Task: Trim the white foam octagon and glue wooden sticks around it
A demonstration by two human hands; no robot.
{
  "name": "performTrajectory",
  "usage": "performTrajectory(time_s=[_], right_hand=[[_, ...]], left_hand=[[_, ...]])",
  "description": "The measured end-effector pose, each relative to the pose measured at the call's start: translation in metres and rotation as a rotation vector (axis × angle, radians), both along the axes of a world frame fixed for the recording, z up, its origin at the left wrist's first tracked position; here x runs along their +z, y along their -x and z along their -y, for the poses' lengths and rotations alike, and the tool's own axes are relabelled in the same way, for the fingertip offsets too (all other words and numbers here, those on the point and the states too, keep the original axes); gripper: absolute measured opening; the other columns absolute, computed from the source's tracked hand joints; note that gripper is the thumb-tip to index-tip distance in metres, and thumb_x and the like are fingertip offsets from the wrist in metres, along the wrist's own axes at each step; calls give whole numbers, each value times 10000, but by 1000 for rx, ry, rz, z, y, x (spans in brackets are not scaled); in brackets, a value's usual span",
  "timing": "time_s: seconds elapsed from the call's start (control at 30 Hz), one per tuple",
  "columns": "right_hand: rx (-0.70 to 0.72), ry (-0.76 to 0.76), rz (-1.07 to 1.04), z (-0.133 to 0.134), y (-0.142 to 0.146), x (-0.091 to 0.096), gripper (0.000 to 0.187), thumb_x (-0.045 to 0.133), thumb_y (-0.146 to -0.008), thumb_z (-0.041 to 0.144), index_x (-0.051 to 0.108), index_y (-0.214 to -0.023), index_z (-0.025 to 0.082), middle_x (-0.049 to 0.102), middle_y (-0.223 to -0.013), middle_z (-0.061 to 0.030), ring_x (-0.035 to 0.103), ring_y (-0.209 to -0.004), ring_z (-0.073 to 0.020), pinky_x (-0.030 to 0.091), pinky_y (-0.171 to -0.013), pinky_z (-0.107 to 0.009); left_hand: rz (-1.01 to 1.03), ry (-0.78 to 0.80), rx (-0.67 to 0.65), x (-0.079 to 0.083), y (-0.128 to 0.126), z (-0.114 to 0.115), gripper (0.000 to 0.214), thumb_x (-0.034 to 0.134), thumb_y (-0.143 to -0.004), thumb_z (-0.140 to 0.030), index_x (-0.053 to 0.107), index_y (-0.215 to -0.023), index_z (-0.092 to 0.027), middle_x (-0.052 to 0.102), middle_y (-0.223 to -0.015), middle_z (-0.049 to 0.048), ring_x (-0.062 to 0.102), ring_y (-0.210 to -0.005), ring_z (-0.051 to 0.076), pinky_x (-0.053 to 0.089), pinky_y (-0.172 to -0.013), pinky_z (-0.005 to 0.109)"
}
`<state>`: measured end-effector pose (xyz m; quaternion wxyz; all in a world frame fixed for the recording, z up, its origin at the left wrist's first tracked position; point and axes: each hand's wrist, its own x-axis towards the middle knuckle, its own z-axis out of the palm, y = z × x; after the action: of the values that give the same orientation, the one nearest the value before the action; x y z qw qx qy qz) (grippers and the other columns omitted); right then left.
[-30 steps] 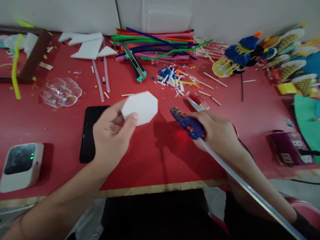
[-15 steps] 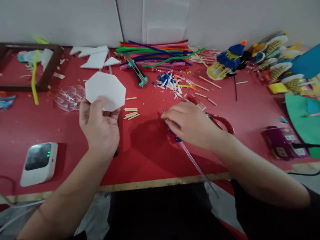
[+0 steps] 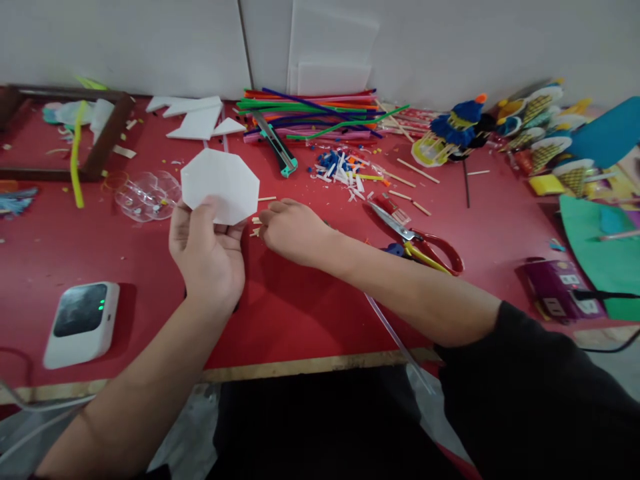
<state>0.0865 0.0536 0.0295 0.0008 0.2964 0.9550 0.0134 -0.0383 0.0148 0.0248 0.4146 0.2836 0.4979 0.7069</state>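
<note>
The matte red table [image 3: 310, 313] is littered with craft offcuts. Above it, the left hand [image 3: 207, 257] pinches the flat white foam octagon [image 3: 220, 183] by its lower edge. The octagon's smooth face is bare, so nothing seems to be attached yet. The right hand [image 3: 293, 230] curls over the short pale wooden sticks [image 3: 255, 232] lying just beside the octagon. I cannot tell whether it grips one.

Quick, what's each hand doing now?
Left hand: holds a flat white octagonal foam piece.
Right hand: curled over short wooden sticks; grip cannot be told.

No legible text anywhere, markings on purple box [image 3: 560, 290] too small
</note>
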Motion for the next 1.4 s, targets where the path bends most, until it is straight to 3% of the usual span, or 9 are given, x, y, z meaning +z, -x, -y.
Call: performTrajectory(time_s=[0.13, 0.3, 0.43, 0.53, 0.6, 0.77, 0.9, 1.17, 1.4], right_hand=[[-25, 20, -62, -3, -7, 2, 260, 474, -969, 56, 725, -966, 122, 751, -1042, -150, 667, -1056, -257, 504, -875, -371], [-257, 86, -237, 1, -52, 17, 254, 607, -881, 90, 668, -1113, 172, 753, -894, -60, 718, -826, -224, 554, -717, -335], [-326, 66, -876, 23, -95, 21, 266, 491, -941, 98, 665, -1109, 210, 737, -932, -20, 730, -791, -147, 603, -779, -315], [-351, 161, -1133, 43, -110, 12, 262, 467, -989, 148, 658, -1147, 235, 749, -1062, -43, 748, -983, -174, 625, -871, -351], [-378, 192, -1221, 54, -112, 4, 234, 567, -961, 168, 654, -1163, 247, 757, -1089, -41, 752, -1010, -189, 644, -848, -345], [-321, 146, -1247, 66, -109, -10, 217, 640, -951, 204, 710, -1133, 298, 736, -862, 26, 727, -699, -132, 635, -645, -283], [-290, -23, -1246, 66, -106, -13, 190, 643, -952, 256, 748, -1090, 334, 660, -941, -2, 691, -771, -145, 610, -652, -315], [-445, 192, -1338, 66, -95, -14, 184, 629, -969, 244, 612, -1138, 315, 753, -883, 16, 751, -788, -173, 652, -716, -339], [-355, 249, -1378, 68, -96, -16, 201, 718, -895, 140, 685, -1049, 264, 780, -946, 17, 774, -856, -171, 672, -763, -335]], left_hand=[[30, -14, -10, 0, 0, 1, 194, 643, -796, -253, 477, -894, -276, 717, -951, -101, 664, -1050, 122, 545, -807, 280], [49, -36, -62, -2, -7, 4, 184, 717, -748, -239, 555, -833, -255, 724, -952, -37, 687, -950, 145, 574, -718, 261], [-49, 82, -309, -8, -17, 15, 214, 771, -725, -302, 671, -901, -232, 755, -953, 41, 713, -788, 192, 574, -551, 267], [-235, 84, -422, -10, -25, 27, 287, 741, -789, -321, 703, -1052, -213, 767, -898, 48, 689, -665, 172, 533, -474, 247], [-352, 67, -446, -9, -28, 35, 333, 721, -816, -308, 691, -1129, -197, 778, -957, 60, 721, -746, 182, 572, -558, 254], [-438, 35, -559, -2, -32, 43, 312, 674, -859, -301, 701, -1157, -212, 788, -1063, 69, 747, -880, 199, 614, -730, 288], [-449, 97, -708, 1, -30, 41, 268, 688, -849, -306, 736, -1100, -227, 800, -981, 56, 748, -797, 201, 604, -646, 272], [-141, 370, -861, -6, -29, 36, 202, 777, -740, -303, 717, -900, -195, 767, -752, 43, 698, -561, 184, 541, -476, 253], [-89, 449, -924, -3, -28, 32, 186, 784, -704, -351, 776, -807, -195, 768, -745, 100, 709, -561, 239, 557, -468, 317]])
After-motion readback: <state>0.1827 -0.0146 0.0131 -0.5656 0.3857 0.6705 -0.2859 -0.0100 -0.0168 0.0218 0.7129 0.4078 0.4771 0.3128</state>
